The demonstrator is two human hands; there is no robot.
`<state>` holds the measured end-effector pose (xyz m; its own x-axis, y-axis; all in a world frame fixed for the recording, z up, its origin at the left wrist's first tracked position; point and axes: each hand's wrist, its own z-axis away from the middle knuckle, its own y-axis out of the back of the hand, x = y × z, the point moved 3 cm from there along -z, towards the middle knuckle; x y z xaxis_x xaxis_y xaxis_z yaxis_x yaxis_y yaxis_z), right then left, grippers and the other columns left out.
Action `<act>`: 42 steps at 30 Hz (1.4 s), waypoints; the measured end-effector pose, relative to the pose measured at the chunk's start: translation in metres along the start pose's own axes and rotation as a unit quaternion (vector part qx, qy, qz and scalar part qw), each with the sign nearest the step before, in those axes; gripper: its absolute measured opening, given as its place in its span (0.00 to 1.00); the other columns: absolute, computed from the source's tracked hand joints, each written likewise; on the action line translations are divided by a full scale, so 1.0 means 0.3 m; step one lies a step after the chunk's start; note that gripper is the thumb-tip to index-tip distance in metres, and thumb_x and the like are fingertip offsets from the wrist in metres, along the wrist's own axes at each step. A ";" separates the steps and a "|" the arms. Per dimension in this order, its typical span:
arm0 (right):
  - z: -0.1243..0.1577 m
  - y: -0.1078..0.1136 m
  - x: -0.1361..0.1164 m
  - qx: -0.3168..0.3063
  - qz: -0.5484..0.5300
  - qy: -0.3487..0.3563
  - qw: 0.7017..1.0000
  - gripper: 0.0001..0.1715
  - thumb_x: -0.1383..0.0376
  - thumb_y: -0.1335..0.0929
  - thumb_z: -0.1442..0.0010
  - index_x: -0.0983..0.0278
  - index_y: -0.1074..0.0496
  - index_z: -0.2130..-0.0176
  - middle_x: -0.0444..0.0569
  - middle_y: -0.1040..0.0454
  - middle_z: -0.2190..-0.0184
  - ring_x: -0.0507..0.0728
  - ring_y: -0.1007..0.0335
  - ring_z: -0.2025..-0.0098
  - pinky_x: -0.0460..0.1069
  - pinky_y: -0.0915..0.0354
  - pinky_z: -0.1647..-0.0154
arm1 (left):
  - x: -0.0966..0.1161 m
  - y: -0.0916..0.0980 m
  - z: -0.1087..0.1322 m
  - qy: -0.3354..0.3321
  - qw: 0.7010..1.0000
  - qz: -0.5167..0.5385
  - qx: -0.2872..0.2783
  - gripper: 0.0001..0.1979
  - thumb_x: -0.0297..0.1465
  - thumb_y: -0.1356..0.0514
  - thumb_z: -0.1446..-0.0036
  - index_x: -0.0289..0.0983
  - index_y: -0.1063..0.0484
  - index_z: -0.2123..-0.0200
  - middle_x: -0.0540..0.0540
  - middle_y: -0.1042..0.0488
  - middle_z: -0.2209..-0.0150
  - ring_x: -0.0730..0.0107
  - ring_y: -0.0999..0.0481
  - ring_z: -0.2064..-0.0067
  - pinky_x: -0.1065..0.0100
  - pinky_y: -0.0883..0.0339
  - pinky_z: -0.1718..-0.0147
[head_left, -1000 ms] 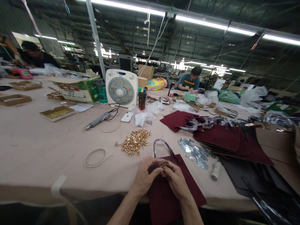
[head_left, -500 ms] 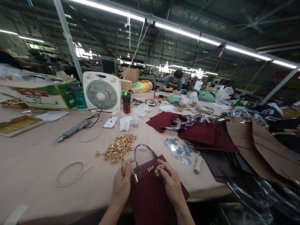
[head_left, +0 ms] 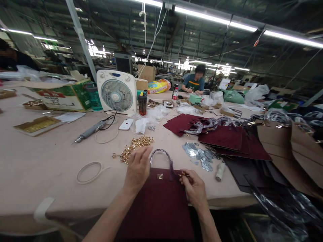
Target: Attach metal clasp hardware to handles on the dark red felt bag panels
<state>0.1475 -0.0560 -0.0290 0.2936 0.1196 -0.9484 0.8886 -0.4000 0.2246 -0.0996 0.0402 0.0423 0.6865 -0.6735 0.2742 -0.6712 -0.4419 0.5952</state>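
Note:
A dark red handbag panel [head_left: 161, 205] hangs over the table's front edge, its plastic-wrapped handle [head_left: 161, 153] arching up. A small gold metal plate [head_left: 159, 176] sits below the handle. My left hand [head_left: 138, 168] is at the bag's upper left, beside the handle and in front of a pile of gold metal fittings [head_left: 133, 148]. Its fingers are extended and slightly bent, and the tips are partly hidden. At the bag's upper right corner, my right hand [head_left: 194, 188] pinches a small gold fitting [head_left: 182, 174]. Its exact shape is mostly covered by the fingers.
Flat silver metal plates [head_left: 199, 154] and a white spool [head_left: 220, 171] lie to the right, near stacked dark red panels [head_left: 222, 136]. To the left are a coiled white strip [head_left: 89, 173], a grey power screwdriver [head_left: 91, 131] and a phone [head_left: 126, 124]. A box fan [head_left: 117, 92] stands behind.
My left hand has left the gold strap end and moved up beside the handle, its fingers extending. My right hand has shifted outward to the bag's right corner, still pinching a gold fitting. The view has turned left.

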 end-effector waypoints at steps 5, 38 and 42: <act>-0.004 0.013 -0.011 -0.003 -0.001 -0.009 1.000 0.20 0.55 0.33 0.33 0.61 0.21 0.47 0.51 0.25 0.60 0.58 0.23 0.64 0.53 0.24 0.59 | 0.134 -0.132 -0.045 -0.213 0.922 0.094 -0.308 0.22 0.28 0.35 0.37 0.46 0.28 0.41 0.45 0.27 0.37 0.54 0.34 0.33 0.52 0.40 0.35; -0.034 -0.011 -0.017 -0.014 -0.005 -0.096 0.995 0.13 0.61 0.28 0.45 0.62 0.25 0.59 0.47 0.20 0.69 0.57 0.26 0.73 0.48 0.33 0.73 | 0.239 -0.248 -0.074 -0.017 0.821 0.408 -0.400 0.17 0.29 0.41 0.38 0.45 0.18 0.49 0.48 0.18 0.45 0.59 0.20 0.45 0.65 0.32 0.43; -0.035 -0.009 -0.001 -0.014 -0.075 -0.114 0.991 0.15 0.59 0.25 0.47 0.63 0.26 0.61 0.48 0.21 0.70 0.56 0.26 0.73 0.48 0.31 0.72 | 0.229 -0.271 -0.064 -0.043 0.833 0.386 -0.395 0.15 0.27 0.42 0.36 0.44 0.15 0.55 0.46 0.17 0.48 0.60 0.18 0.47 0.65 0.31 0.44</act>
<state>0.1488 -0.0454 -0.0268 0.0732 -0.0328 -0.9968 0.9266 -0.3675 0.0801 0.0073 0.0412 0.0272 0.0907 -0.6304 0.7709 -0.4870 0.6472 0.5865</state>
